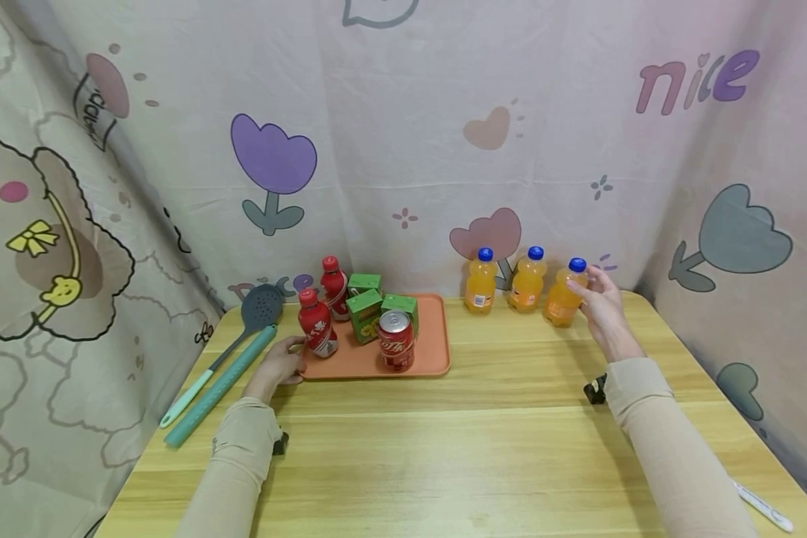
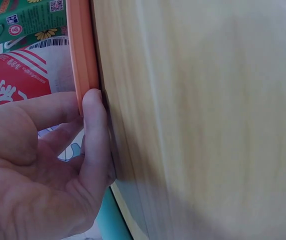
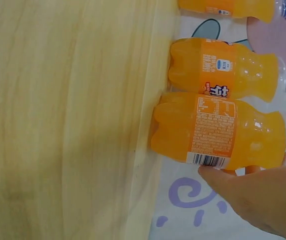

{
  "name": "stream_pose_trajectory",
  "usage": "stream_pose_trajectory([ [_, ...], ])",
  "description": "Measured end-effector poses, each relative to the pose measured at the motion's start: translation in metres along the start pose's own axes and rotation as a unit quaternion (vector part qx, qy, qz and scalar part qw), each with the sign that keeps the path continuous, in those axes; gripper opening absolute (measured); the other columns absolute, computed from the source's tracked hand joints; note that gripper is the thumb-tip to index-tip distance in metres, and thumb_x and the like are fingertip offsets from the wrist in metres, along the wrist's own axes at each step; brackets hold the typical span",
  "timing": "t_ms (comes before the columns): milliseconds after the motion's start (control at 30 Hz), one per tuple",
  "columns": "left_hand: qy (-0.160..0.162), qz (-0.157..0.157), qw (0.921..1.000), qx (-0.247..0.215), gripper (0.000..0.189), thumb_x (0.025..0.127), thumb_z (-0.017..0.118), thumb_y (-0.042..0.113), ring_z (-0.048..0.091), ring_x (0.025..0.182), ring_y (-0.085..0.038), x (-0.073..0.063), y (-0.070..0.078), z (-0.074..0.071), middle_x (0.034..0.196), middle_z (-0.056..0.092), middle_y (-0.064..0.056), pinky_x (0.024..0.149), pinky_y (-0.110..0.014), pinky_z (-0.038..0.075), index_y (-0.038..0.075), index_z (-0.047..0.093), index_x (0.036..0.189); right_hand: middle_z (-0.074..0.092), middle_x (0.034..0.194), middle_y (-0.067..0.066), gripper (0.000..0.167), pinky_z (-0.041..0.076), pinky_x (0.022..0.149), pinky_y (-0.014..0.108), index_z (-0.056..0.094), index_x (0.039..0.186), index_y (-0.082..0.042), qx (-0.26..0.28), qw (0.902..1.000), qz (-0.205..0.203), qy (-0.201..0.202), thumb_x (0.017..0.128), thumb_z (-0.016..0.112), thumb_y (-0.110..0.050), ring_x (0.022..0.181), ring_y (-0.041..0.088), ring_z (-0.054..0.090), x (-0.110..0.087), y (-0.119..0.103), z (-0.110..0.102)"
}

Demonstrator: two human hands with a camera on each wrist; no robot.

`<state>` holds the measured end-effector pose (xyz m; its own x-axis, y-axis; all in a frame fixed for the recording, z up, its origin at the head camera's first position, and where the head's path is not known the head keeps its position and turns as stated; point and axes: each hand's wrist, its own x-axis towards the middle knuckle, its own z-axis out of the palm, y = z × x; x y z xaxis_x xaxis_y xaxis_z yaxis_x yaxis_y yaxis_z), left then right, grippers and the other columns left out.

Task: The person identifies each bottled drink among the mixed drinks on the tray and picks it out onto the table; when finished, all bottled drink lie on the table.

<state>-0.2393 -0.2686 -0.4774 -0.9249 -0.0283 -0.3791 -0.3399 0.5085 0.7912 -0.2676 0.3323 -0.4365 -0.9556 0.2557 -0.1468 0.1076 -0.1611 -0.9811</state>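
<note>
Left hand (image 1: 282, 365), left of centre in the head view, pinches the lower-left corner of an orange-pink rectangular tray (image 1: 433, 329); left wrist view shows its digits on both sides of the rim. Right hand (image 1: 605, 310), right of centre, grasps the upper part of a clear plastic bottle of orange drink with a blue cap (image 1: 563, 299), rightmost of three; can't tell if its base touches the table. Middle orange bottle (image 1: 527, 280) is just beside it, left orange bottle (image 1: 480, 284) next along, both upright near the far table edge.

Tray sits at frame centre, slightly left. On it: two red-capped bottles with red wraps, front one (image 1: 317, 325) close to the left hand, rear one (image 1: 335, 291) behind; three small green cartons (image 1: 365, 317) grouped in the middle; red metal can with silver top (image 1: 396, 344) at the front, partly hiding the right carton.

Left of tray: dark grey slotted skimmer with mint handle (image 1: 262, 306), and a teal textured rod (image 1: 222, 388) beside it, both slanting toward lower left. Thin white stick-like object (image 1: 767, 508), lower right corner. Light wood-grain table (image 1: 457, 456) underneath; pale printed curtain (image 1: 403, 149) fills the upper frame.
</note>
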Motion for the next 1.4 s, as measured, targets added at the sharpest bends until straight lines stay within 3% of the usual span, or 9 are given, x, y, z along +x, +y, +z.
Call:
stream_pose_trajectory([
  [200, -0.002, 0.000, 1.0000, -0.001, 0.075, 0.093, 0.054, -0.007, 0.059, 0.086, -0.020, 0.000, 0.001, 0.001, 0.152, 0.041, -0.034, 0.063, -0.025, 0.057, 0.003, 0.031, 0.163, 0.016, 0.178, 0.004, 0.071, 0.013, 0.135, 0.057, 0.033, 0.165, -0.028, -0.027, 0.9992, -0.007, 0.027, 0.103, 0.068, -0.028, 0.166, 0.025, 0.015, -0.006, -0.002, 0.003],
  [367, -0.007, -0.001, 1.0000, -0.005, 0.077, 0.091, 0.056, -0.007, 0.060, 0.087, -0.020, 0.002, 0.003, 0.000, 0.158, 0.035, -0.035, 0.063, -0.025, 0.058, 0.004, 0.032, 0.163, 0.028, 0.174, 0.002, 0.060, 0.020, 0.136, 0.043, 0.041, 0.161, -0.027, -0.059, 0.9904, -0.045, 0.116, 0.105, 0.064, -0.030, 0.163, 0.023, 0.022, -0.014, -0.007, 0.016],
  [500, -0.009, -0.001, 0.9999, -0.009, 0.077, 0.089, 0.056, -0.007, 0.061, 0.085, -0.019, 0.001, 0.004, -0.001, 0.158, 0.034, -0.037, 0.062, -0.024, 0.058, 0.003, 0.033, 0.163, 0.039, 0.166, 0.003, 0.049, 0.028, 0.132, 0.034, 0.049, 0.151, -0.025, -0.080, 0.9667, -0.135, 0.202, 0.105, 0.063, -0.027, 0.157, 0.020, 0.032, -0.020, -0.006, 0.033],
  [633, -0.010, -0.002, 0.9999, -0.009, 0.078, 0.089, 0.055, -0.007, 0.061, 0.086, -0.019, 0.002, 0.005, -0.001, 0.159, 0.033, -0.037, 0.063, -0.024, 0.058, 0.003, 0.032, 0.163, 0.047, 0.153, 0.008, 0.044, 0.036, 0.126, 0.035, 0.051, 0.145, -0.019, -0.119, 0.9365, -0.239, 0.227, 0.103, 0.064, -0.020, 0.145, 0.022, 0.043, -0.030, -0.005, 0.057],
  [767, -0.008, -0.001, 1.0000, -0.003, 0.077, 0.091, 0.054, -0.007, 0.061, 0.087, -0.019, 0.003, 0.003, 0.000, 0.161, 0.032, -0.036, 0.062, -0.025, 0.058, 0.003, 0.031, 0.163, 0.046, 0.147, 0.014, 0.045, 0.039, 0.119, 0.045, 0.052, 0.146, -0.010, -0.179, 0.9207, -0.302, 0.171, 0.102, 0.063, -0.017, 0.135, 0.029, 0.045, -0.043, -0.001, 0.084],
  [900, -0.008, -0.001, 1.0000, 0.003, 0.076, 0.093, 0.054, -0.006, 0.060, 0.081, -0.017, 0.000, 0.002, -0.001, 0.159, 0.033, -0.036, 0.061, -0.024, 0.058, 0.002, 0.029, 0.164, 0.046, 0.151, 0.018, 0.047, 0.037, 0.121, 0.057, 0.053, 0.147, -0.007, -0.244, 0.9022, -0.346, 0.084, 0.103, 0.063, -0.020, 0.139, 0.036, 0.045, -0.054, 0.006, 0.109],
  [1033, -0.022, 0.000, 0.9998, -0.001, 0.074, 0.096, 0.054, -0.005, 0.060, 0.077, -0.015, -0.003, 0.002, -0.006, 0.150, 0.041, -0.036, 0.062, -0.024, 0.060, 0.000, 0.026, 0.165, 0.045, 0.155, 0.018, 0.048, 0.037, 0.122, 0.059, 0.054, 0.149, -0.007, -0.285, 0.8788, -0.382, 0.017, 0.103, 0.065, -0.019, 0.145, 0.037, 0.044, -0.061, 0.012, 0.131],
  [1200, -0.047, 0.007, 0.9988, -0.009, 0.073, 0.099, 0.056, -0.004, 0.065, 0.086, -0.016, -0.006, 0.004, -0.014, 0.139, 0.049, -0.035, 0.069, -0.026, 0.064, -0.006, 0.023, 0.164, 0.046, 0.156, 0.020, 0.050, 0.039, 0.119, 0.061, 0.054, 0.150, -0.007, -0.312, 0.8610, -0.400, -0.029, 0.102, 0.067, -0.016, 0.144, 0.038, 0.045, -0.066, 0.014, 0.153],
  [1400, -0.049, -0.001, 0.9988, -0.006, 0.069, 0.102, 0.057, -0.002, 0.065, 0.100, -0.020, -0.008, 0.009, -0.016, 0.146, 0.044, -0.036, 0.075, -0.029, 0.066, -0.006, 0.025, 0.164, 0.045, 0.158, 0.019, 0.057, 0.041, 0.117, 0.062, 0.050, 0.153, -0.011, -0.355, 0.8447, -0.392, -0.080, 0.101, 0.069, -0.024, 0.146, 0.039, 0.043, -0.074, 0.008, 0.183],
])
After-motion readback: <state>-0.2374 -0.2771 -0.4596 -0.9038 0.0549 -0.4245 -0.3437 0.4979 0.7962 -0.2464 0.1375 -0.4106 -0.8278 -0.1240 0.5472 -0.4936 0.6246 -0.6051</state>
